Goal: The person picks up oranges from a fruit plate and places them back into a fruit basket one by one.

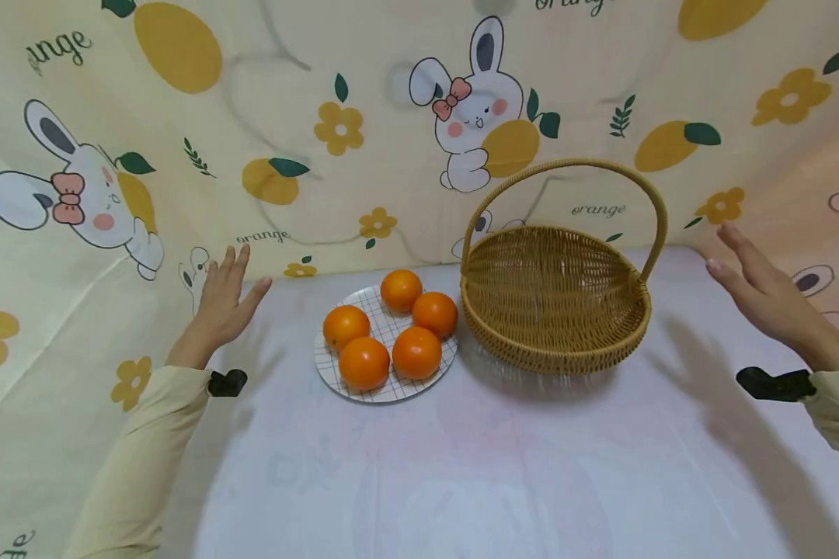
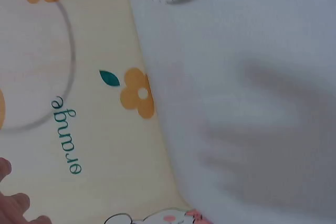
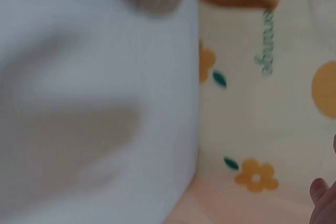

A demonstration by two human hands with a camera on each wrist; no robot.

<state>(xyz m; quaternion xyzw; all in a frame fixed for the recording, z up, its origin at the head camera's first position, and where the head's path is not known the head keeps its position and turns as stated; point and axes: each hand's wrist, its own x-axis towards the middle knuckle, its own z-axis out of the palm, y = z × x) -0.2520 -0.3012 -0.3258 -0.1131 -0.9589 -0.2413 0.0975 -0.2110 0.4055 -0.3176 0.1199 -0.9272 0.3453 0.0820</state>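
My left hand (image 1: pixel 225 304) is raised over the table's left side, fingers straight and thumb spread, holding nothing. To its right lies a round white plate (image 1: pixel 384 394) with a grid pattern, bearing several oranges (image 1: pixel 363 363). Beside the plate stands a woven wicker basket (image 1: pixel 555 353) with a tall arched handle; no fruit shows inside it. Right of the basket my right hand (image 1: pixel 769 291) hovers with extended fingers, also holding nothing. Only fingertips (image 2: pixel 18 203) show in the left wrist view, and a little of the fingers (image 3: pixel 320 190) in the right wrist view.
A pale cloth covers the table (image 1: pixel 447 481). Behind it and along both sides hangs a cream curtain (image 1: pixel 405 178) printed with rabbits, oranges and flowers. Black wrist straps (image 1: pixel 227 383) sit at both sleeve cuffs. Shadows of both arms fall on the cloth.
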